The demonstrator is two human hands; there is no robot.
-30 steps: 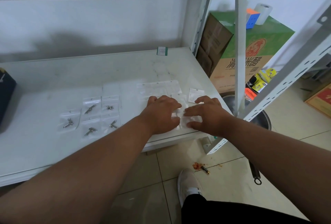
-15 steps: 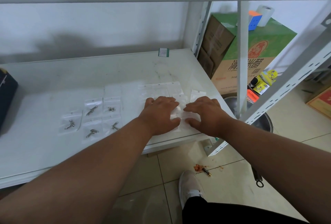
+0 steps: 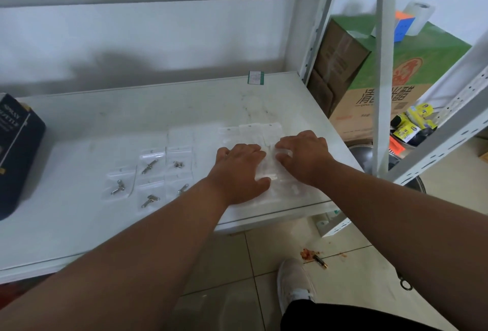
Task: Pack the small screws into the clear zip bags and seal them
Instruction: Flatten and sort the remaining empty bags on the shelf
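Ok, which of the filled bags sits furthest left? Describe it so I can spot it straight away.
Start at the dark blue box on the left end of the white shelf. Just right of it lie five small clear bags with metal screws inside. The leftmost bag sits alone in its own column, nearest the box, away from both hands.

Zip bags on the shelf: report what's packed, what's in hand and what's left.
Done, apparently: five small clear bags on the white shelf each hold metal hardware; their seals can't be judged. In hand: the left hand and right hand rest on a pile of empty-looking bags near the front edge. Left: that pile and the empty bags behind it.
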